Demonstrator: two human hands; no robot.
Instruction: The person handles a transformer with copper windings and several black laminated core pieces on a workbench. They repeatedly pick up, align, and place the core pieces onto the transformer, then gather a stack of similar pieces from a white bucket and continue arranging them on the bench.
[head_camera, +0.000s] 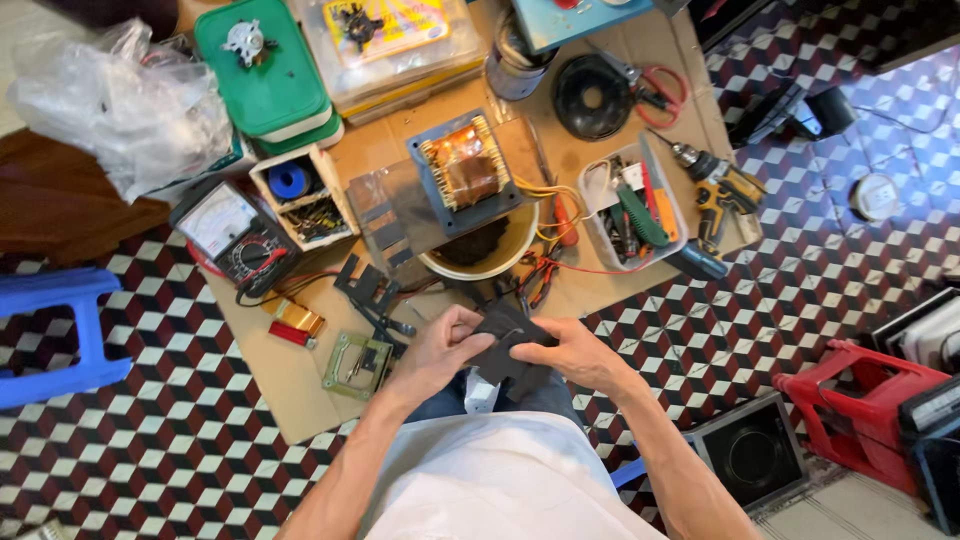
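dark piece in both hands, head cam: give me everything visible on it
The dark piece is flat, matte black-grey, looking like a thin sheet-metal plate or a small stack of plates, with an angular, stepped outline. It is held roughly level over the person's lap, just in front of the cardboard sheet on the tiled floor. The left hand pinches its left edge, thumb on top; the right hand grips its right edge. Its lower part hangs below the fingers. Finer surface detail is too small to tell.

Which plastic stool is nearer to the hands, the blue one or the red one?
The red stool is nearer: it lies tipped over at the person's right, close to the right hand. The blue stool sits farther off, at the picture's left edge beyond the left hand.
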